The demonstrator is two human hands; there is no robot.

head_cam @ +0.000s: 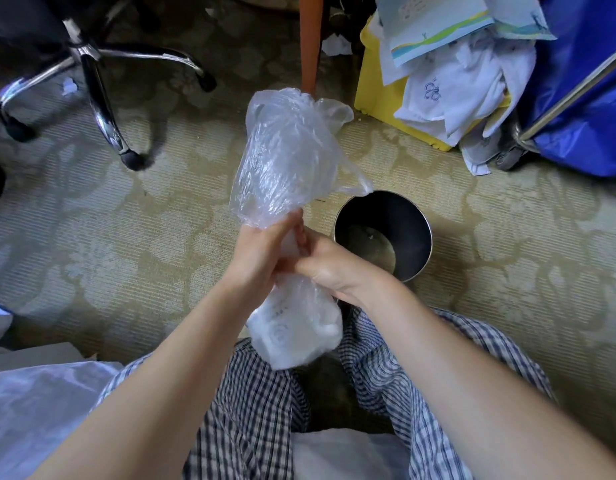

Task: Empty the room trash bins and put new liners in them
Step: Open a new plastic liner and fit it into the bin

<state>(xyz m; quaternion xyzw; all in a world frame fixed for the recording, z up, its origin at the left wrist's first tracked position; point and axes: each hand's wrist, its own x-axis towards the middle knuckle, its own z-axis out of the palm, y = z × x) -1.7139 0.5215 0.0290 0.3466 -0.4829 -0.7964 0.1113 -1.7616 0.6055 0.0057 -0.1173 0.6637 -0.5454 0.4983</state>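
Observation:
A clear plastic liner bag (286,157) with white trash in its lower end (294,336) hangs in front of me. My left hand (261,254) grips the bag's twisted neck from the left. From the right, my right hand (329,266) pinches the same neck. The loose upper part of the bag stands above both hands. A round metal trash bin (419,225) stands upright on the carpet just right of my hands, with no liner in it and a few scraps on its bottom.
An office chair base (102,91) with chrome legs stands at the back left. A wooden table leg (310,39) rises behind the bag. At the back right stand a yellow bucket (377,95) piled with white cloths and a blue cart bag (583,98). White sheeting (33,403) lies at lower left.

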